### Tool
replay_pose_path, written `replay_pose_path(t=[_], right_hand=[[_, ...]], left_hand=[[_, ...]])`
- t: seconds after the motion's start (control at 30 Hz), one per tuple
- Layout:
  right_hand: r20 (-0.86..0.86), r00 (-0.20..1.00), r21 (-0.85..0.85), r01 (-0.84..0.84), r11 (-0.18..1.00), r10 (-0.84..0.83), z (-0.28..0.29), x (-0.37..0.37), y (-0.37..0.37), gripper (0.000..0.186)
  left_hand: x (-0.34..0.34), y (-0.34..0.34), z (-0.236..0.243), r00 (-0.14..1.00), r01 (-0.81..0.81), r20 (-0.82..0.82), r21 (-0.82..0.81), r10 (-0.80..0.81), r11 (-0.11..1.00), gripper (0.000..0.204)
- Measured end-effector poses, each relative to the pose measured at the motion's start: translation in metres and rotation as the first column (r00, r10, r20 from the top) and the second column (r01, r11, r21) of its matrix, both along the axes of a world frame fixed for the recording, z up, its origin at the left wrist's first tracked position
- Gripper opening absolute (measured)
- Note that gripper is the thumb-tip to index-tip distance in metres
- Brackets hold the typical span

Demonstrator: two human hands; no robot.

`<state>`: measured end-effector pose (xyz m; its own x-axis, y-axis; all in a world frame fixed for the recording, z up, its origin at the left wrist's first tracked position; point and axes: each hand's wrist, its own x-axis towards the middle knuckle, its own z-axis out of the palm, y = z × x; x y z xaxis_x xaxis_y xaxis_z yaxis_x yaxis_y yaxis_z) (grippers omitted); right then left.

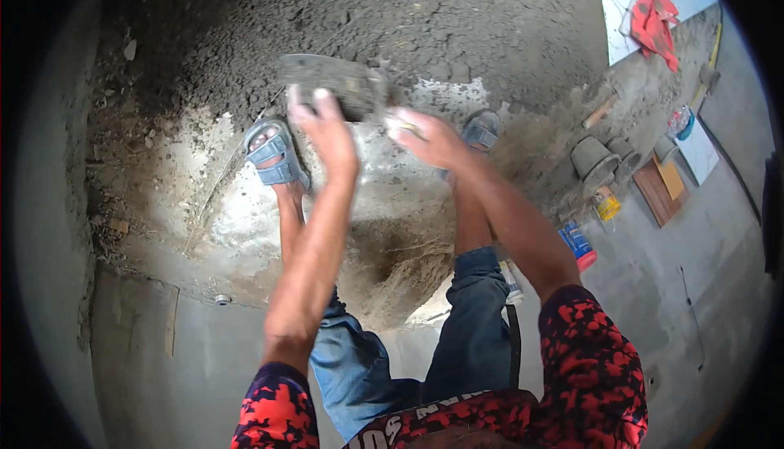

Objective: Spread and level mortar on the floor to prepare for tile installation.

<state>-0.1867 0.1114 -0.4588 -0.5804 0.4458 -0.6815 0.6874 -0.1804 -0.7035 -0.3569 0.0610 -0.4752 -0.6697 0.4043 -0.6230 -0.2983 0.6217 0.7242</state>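
Observation:
My left hand and my right hand are both raised in front of me and grip a flat metal pan caked with grey mortar. The left hand holds its near rim at the left, the right hand its right end. The pan is tilted above a floor covered with a spread of dark wet mortar. Below the hands my two feet in grey sandals stand on a lighter, scraped patch of the floor.
A mound of sandy mix lies by my legs. To the right are grey buckets, small cans and bottles, a brown board, a red cloth and a wooden-handled tool. A low concrete edge runs along the left.

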Motion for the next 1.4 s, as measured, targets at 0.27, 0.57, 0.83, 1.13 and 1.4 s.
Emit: replay_pose_path(t=[0.27,0.57,0.83,1.13,1.4], right_hand=[[0.647,0.762,0.439,-0.324,0.838,-0.044,0.023,0.217,0.003,0.041],[0.229,0.972,0.582,-0.176,0.794,0.049,-0.025,0.004,0.061,0.042],[0.176,0.984,0.754,-0.126,0.645,-0.014,-0.089,-0.228,0.133,0.035],[0.218,0.903,0.575,-0.425,0.699,0.37,-0.096,-0.205,0.082,0.04],[0.246,0.951,0.79,-0.307,0.531,0.185,-0.115,-0.274,0.234,0.029]], left_hand=[[0.158,0.016,-0.003,0.866,0.307,0.419,-0.012,-0.274,0.952,0.063],[-0.031,-0.051,-0.033,0.981,0.127,-0.11,-0.247,-0.158,0.961,0.05],[-0.222,-0.051,-0.088,0.931,-0.028,-0.36,-0.23,-0.058,0.973,0.062],[-0.221,-0.048,-0.103,0.995,-0.064,-0.092,-0.211,0.046,0.975,0.068],[-0.203,-0.038,-0.105,0.995,0.01,-0.097,-0.254,-0.036,0.967,0.068]])
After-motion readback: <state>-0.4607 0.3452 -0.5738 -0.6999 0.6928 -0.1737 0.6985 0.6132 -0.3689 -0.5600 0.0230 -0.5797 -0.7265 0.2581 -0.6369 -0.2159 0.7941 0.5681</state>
